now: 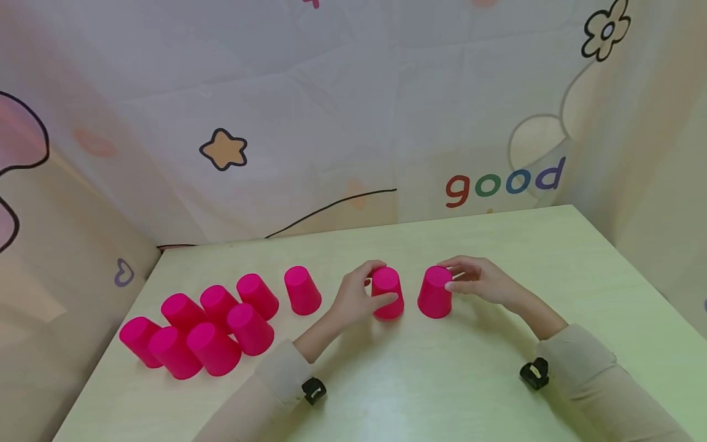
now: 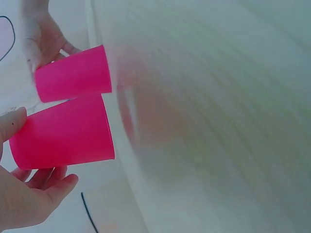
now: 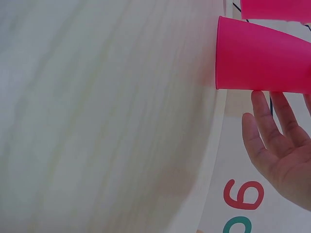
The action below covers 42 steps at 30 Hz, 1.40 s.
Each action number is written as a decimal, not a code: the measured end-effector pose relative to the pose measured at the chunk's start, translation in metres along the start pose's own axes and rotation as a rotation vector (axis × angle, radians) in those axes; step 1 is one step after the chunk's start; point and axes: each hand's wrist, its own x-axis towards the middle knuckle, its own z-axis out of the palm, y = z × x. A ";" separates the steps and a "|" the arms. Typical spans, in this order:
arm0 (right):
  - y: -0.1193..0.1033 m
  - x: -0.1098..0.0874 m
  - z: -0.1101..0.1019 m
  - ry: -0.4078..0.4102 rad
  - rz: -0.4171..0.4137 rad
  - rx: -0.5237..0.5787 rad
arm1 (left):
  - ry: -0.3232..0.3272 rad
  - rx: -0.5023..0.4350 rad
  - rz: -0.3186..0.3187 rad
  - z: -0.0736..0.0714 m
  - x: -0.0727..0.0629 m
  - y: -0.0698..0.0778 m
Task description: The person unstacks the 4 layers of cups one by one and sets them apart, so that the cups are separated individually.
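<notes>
My left hand (image 1: 353, 296) grips a bright pink plastic cup (image 1: 388, 281), thumb across its near side and fingers behind it. This cup stands bottom-up, its wide rim close over the table. Just to the right, another pink cup (image 1: 434, 296), also upside down, is held near its top between the thumb and fingers of my right hand (image 1: 483, 281). A narrow gap parts the two cups in the head view. In the left wrist view, my left hand's cup (image 2: 63, 137) overlaps the other cup (image 2: 75, 73). The right wrist view shows fingertips against the right cup (image 3: 262, 58).
Several more upside-down pink cups stand in slanting rows on the left, such as a front one (image 1: 214, 350). A single cup (image 1: 302, 291) sits apart, between them and my left hand. The pale wooden table (image 1: 431, 387) meets a printed cloth backdrop (image 1: 342, 135) behind.
</notes>
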 end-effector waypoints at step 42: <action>-0.005 -0.001 0.001 0.003 0.007 0.015 | 0.309 0.083 -0.268 -0.087 -0.093 -0.040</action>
